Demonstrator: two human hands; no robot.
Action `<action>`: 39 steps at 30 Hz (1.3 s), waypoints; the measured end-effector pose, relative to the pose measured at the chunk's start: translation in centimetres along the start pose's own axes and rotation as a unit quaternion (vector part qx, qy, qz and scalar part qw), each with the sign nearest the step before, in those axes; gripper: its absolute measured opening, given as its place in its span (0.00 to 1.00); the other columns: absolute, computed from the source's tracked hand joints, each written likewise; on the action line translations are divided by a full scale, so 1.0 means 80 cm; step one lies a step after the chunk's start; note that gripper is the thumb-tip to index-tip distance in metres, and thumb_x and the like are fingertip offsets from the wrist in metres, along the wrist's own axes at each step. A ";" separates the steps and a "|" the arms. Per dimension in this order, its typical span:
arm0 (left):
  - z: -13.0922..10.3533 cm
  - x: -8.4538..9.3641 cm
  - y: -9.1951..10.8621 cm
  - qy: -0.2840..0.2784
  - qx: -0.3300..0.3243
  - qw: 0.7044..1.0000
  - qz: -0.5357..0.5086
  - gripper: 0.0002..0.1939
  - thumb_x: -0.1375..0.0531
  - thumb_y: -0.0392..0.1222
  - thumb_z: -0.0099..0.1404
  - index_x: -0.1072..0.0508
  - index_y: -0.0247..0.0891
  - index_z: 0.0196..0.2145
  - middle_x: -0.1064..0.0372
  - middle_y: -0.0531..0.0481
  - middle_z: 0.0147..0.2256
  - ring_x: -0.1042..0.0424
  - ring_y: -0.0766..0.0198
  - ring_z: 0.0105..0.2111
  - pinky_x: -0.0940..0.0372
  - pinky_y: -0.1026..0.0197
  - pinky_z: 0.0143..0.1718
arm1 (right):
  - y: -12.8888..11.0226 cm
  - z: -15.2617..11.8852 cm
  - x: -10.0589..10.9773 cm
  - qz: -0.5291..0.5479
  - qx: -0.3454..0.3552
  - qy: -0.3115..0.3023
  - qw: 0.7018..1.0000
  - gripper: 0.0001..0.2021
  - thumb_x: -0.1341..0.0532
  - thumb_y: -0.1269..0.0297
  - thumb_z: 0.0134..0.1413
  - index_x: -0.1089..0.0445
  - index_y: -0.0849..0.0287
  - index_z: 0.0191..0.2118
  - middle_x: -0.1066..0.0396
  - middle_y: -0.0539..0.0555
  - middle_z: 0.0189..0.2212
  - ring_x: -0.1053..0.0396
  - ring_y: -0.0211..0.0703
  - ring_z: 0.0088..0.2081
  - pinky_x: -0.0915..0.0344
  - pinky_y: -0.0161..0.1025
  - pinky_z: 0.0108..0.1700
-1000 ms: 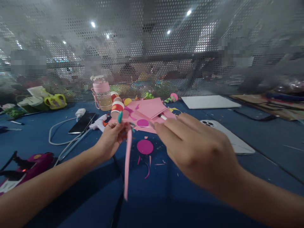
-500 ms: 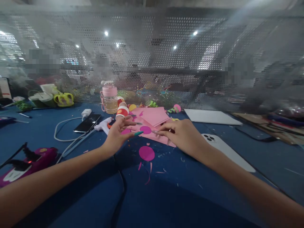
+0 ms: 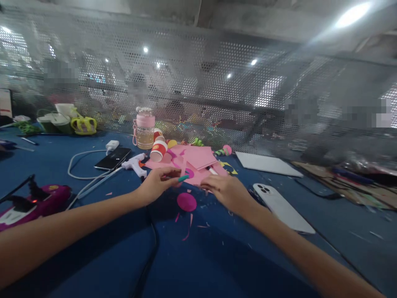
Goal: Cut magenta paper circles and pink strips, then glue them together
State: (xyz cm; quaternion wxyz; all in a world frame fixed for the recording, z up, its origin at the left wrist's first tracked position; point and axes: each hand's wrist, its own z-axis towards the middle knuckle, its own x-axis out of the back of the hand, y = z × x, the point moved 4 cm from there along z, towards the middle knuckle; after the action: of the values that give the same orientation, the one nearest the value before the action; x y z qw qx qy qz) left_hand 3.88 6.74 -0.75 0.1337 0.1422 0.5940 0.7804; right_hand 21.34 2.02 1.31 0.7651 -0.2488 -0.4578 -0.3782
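Note:
My left hand (image 3: 156,184) is closed in a pinch at a narrow pink paper strip (image 3: 184,165). A slim teal piece (image 3: 183,178) shows at its thumb tip; I cannot tell what it is. Opposite, my right hand (image 3: 225,189) has its fingers curled together, and whatever they hold is hidden. Behind both hands lie pink paper sheets (image 3: 200,157), with a magenta circle (image 3: 188,173) partly visible between the hands. Nearer to me, another magenta paper circle (image 3: 186,202) lies flat on the blue table (image 3: 198,260). A white pen-like thing (image 3: 212,170) lies just beyond my right fingers.
A glue gun (image 3: 135,164), black phone (image 3: 113,159) and purple power strip (image 3: 46,203) stand left. Behind are a pink-lidded bottle (image 3: 145,130) and red-and-white paper cup (image 3: 159,150). A white phone (image 3: 282,209) and flat white slab (image 3: 266,164) lie right.
My left fingers have closed from a spread pose, and a pink strip now shows there. My right hand has come lower and slightly left; the thin silvery thing at its fingertips is out of sight.

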 end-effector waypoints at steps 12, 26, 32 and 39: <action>-0.026 -0.008 -0.008 -0.053 -0.029 0.998 0.026 0.23 0.44 0.60 0.58 0.20 0.38 0.32 0.24 0.44 0.29 0.27 0.59 0.31 0.35 0.60 0.35 | 0.000 -0.030 -0.019 -0.189 -0.002 0.218 0.957 0.15 0.51 0.74 0.62 0.29 0.63 0.29 0.27 0.53 0.21 0.31 0.38 0.21 0.43 0.33 0.24; -0.021 0.005 0.000 -0.021 -0.104 0.992 0.067 0.12 0.41 0.49 0.59 0.21 0.41 0.28 0.25 0.44 0.31 0.30 0.55 0.40 0.39 0.56 0.46 | -0.013 -0.042 -0.031 -0.174 0.028 0.193 0.965 0.17 0.53 0.77 0.61 0.29 0.64 0.29 0.29 0.52 0.19 0.33 0.38 0.20 0.43 0.35 0.24; -0.037 -0.005 -0.007 -0.152 -0.215 0.916 0.304 0.17 0.49 0.43 0.64 0.26 0.43 0.47 0.24 0.45 0.38 0.28 0.55 0.39 0.51 0.49 0.57 | -0.005 -0.045 -0.025 -0.127 -0.015 0.236 0.963 0.15 0.51 0.74 0.63 0.32 0.64 0.28 0.30 0.51 0.19 0.32 0.36 0.20 0.42 0.33 0.24; -0.032 0.010 0.000 -0.011 -0.251 0.929 0.271 0.28 0.50 0.48 0.65 0.44 0.41 0.62 0.48 0.43 0.62 0.52 0.50 0.63 0.60 0.49 0.62 | -0.019 -0.046 -0.020 -0.117 0.056 0.221 0.967 0.15 0.51 0.76 0.61 0.32 0.63 0.28 0.32 0.50 0.17 0.35 0.36 0.19 0.41 0.33 0.24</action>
State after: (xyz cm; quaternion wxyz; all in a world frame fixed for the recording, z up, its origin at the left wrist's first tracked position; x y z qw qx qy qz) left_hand 2.19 4.74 -1.36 -0.0445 0.2681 0.3157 0.9091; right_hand 21.52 -0.97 -1.77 0.8106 -0.0609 -0.3239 -0.4841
